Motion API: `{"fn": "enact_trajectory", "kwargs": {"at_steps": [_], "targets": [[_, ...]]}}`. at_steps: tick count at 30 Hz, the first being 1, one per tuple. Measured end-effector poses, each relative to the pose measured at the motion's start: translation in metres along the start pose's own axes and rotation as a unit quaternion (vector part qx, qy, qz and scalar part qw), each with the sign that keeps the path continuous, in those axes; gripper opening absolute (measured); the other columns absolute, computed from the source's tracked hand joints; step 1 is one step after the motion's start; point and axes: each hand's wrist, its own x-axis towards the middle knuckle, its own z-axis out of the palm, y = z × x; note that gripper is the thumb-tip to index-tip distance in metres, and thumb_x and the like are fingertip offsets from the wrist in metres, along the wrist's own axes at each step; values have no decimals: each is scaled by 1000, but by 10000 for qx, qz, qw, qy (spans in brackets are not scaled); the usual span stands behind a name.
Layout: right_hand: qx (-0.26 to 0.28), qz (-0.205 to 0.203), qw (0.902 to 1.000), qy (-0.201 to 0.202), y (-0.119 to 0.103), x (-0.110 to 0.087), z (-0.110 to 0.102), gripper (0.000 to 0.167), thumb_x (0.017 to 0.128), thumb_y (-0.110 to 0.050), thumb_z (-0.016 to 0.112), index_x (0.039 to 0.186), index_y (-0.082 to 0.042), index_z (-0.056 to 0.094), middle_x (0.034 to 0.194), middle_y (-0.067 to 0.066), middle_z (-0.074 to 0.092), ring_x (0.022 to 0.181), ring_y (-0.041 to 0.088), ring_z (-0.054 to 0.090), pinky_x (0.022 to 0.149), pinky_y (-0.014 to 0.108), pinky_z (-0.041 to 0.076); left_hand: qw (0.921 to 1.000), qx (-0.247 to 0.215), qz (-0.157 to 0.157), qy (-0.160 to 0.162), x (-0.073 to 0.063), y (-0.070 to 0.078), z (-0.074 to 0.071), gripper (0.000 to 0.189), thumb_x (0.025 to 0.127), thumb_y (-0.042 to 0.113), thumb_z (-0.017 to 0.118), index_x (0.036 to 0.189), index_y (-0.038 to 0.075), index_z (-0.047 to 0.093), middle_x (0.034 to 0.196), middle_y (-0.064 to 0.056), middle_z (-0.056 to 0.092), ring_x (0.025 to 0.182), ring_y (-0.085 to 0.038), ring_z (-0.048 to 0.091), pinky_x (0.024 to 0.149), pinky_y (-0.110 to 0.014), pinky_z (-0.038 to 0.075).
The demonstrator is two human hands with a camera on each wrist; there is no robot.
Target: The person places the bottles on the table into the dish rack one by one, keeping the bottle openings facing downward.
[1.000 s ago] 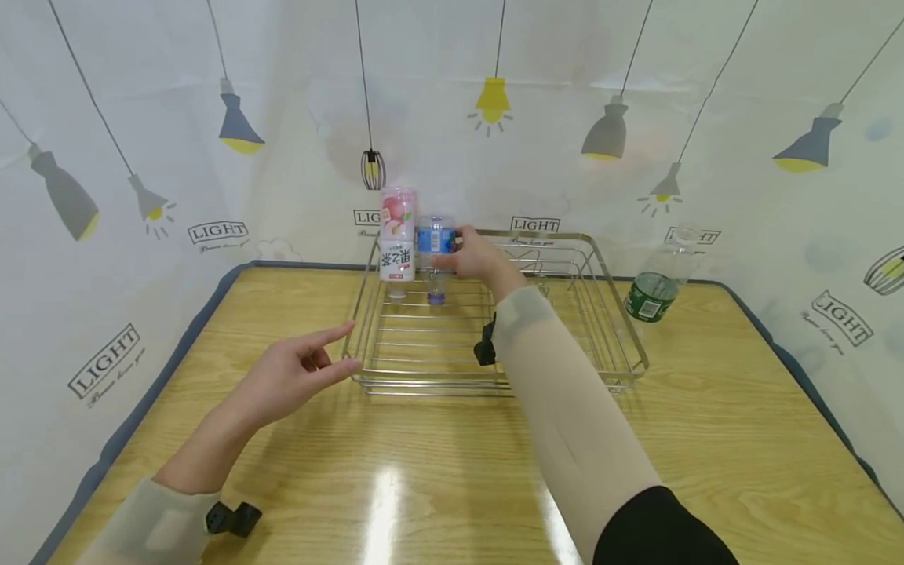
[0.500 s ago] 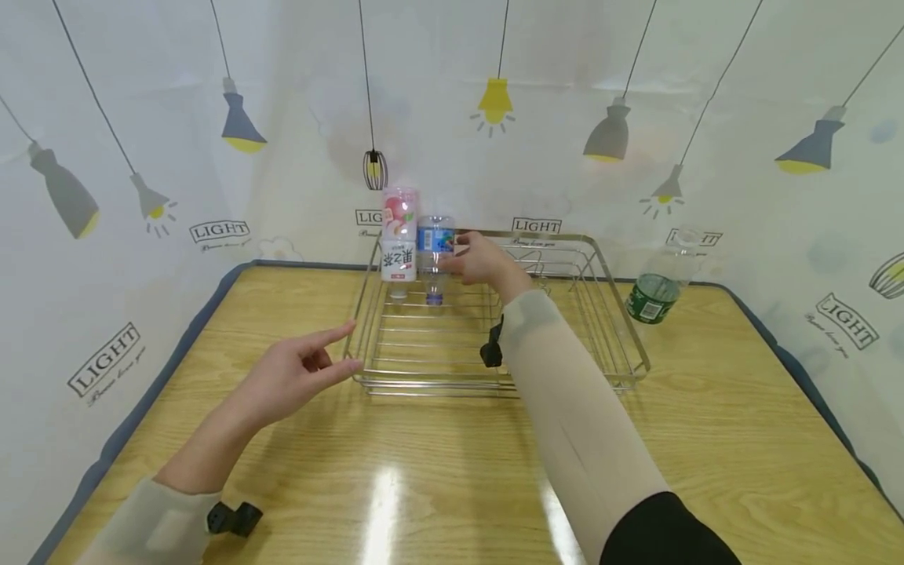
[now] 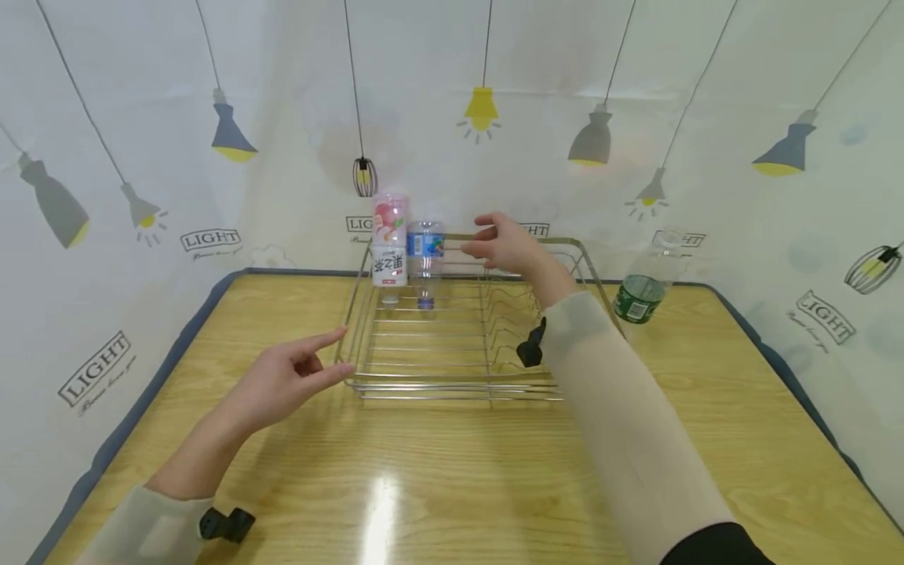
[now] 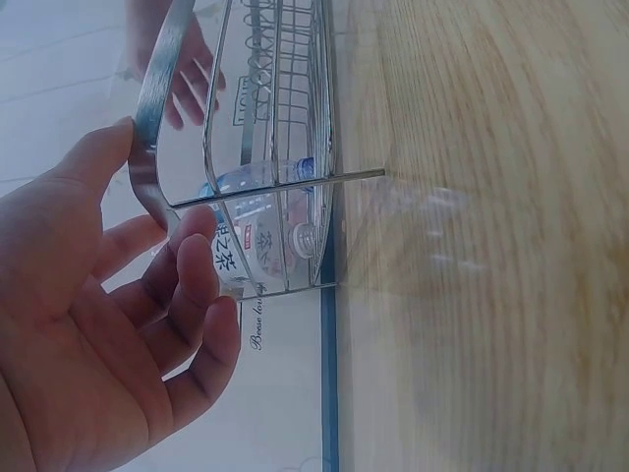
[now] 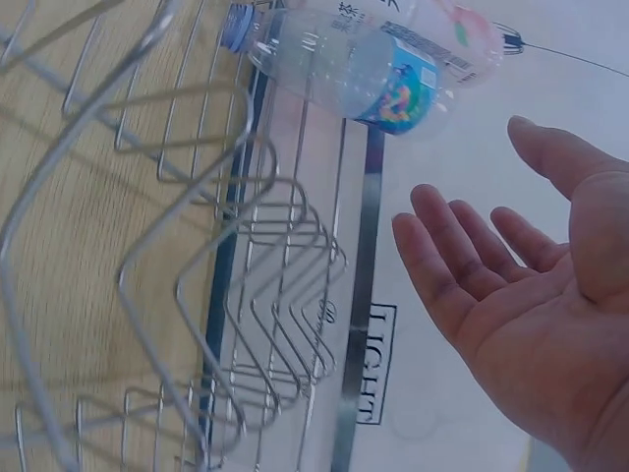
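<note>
Metal wire forms the rack mid-frame, probably stiff; the left hand pinches its rim at centre left. Farther up, the right hand holds nothing, fingers apart. Upper centre, an upside-down blue-labelled bottle looks light, squeezable, best held round its middle.

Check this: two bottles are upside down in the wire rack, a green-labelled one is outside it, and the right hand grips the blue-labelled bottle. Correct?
No: the right hand is empty and clear of the blue-labelled bottle, as the head view shows. The rest holds: that bottle and the pink-labelled one are upside down in the wire rack, the green-labelled bottle outside.
</note>
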Motion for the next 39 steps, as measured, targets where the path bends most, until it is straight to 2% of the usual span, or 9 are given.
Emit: {"fn": "enact_trajectory", "kwargs": {"at_steps": [7, 12, 21, 26, 31, 39], "targets": [[-320, -321, 9989, -70, -1, -30, -19, 66, 111, -33, 68, 167, -13, 39, 161, 16, 52, 140, 36, 60, 117, 55, 52, 10000, 3, -6, 21, -3, -2, -1, 75, 104, 53, 74, 166, 20, 51, 89, -4, 67, 76, -19, 55, 62, -30, 47], [-573, -539, 9967, -191, -4, -57, -29, 62, 112, -36, 65, 166, -15, 41, 160, 13, 53, 141, 36, 60, 117, 56, 51, 10000, -46, 32, 12, -3, -4, -1, 74, 104, 52, 74, 166, 21, 51, 89, -7, 67, 75, -19, 54, 62, -31, 47], [-707, -1292, 9886, -315, -10, -105, -36, 57, 111, -31, 68, 162, -14, 49, 153, 11, 60, 133, 29, 65, 111, 51, 54, 9999, -102, 49, 51, -3, -6, -3, 74, 103, 52, 75, 166, 22, 51, 88, -6, 67, 74, -18, 54, 61, -31, 47], [-596, -1452, 9871, -322, 0, -133, -35, 55, 112, -28, 66, 162, -13, 49, 153, 10, 61, 138, 30, 63, 112, 48, 55, 9999, -83, 40, 49, -3, -4, -3, 74, 103, 52, 75, 166, 21, 51, 88, -4, 66, 75, -18, 54, 61, -30, 48], [-340, -1464, 9880, -358, 18, -156, -32, 50, 112, -22, 65, 159, -11, 50, 152, 12, 59, 136, 32, 63, 109, 40, 56, 9999, -116, 61, 7, -3, -2, -1, 73, 104, 50, 75, 166, 20, 51, 87, -4, 65, 74, -18, 54, 61, -31, 47], [-353, -1426, 9889, -220, 43, -177, -32, 45, 112, -22, 65, 155, -12, 54, 148, 11, 63, 131, 31, 66, 103, 29, 57, 9999, -95, 75, -24, -1, 1, 0, 73, 104, 51, 75, 166, 20, 52, 87, -4, 65, 74, -19, 54, 61, -31, 46]]}}
